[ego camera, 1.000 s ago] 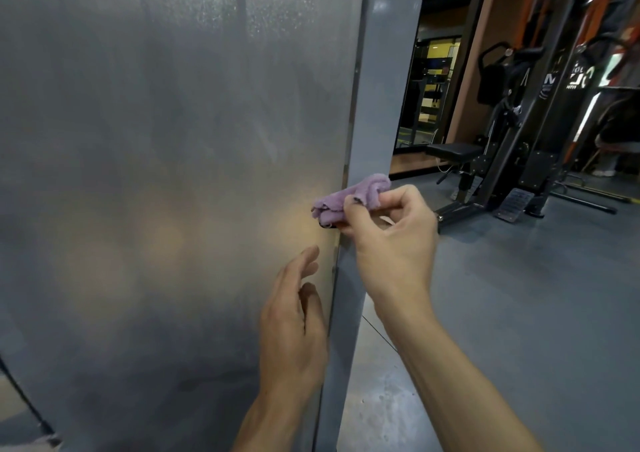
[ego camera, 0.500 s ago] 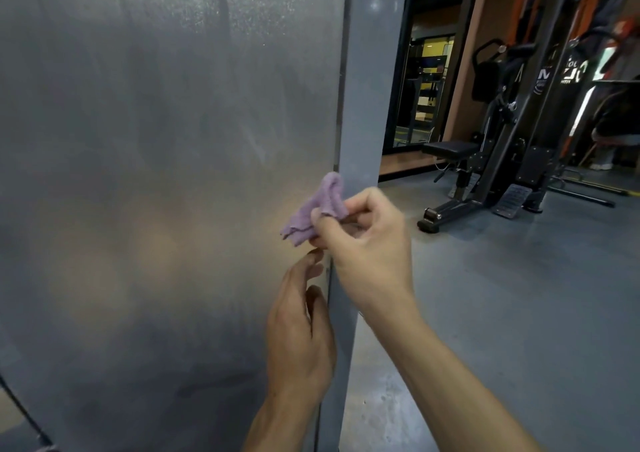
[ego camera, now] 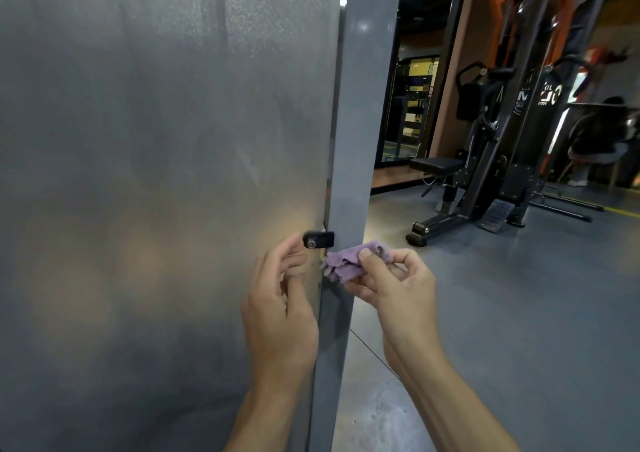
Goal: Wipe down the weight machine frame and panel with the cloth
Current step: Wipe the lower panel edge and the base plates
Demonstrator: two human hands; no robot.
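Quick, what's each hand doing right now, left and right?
Left hand: open, fingers loosely curled beside the black latch, holding nothing.
Right hand: pinching the purple cloth.

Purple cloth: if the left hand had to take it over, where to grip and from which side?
Grip the free bunched end of the purple cloth, which sticks out left of the right hand against the frame post. Come from the left, probably with a pinch: the right hand's thumb and fingers cover the cloth's right part. The left hand is already close.
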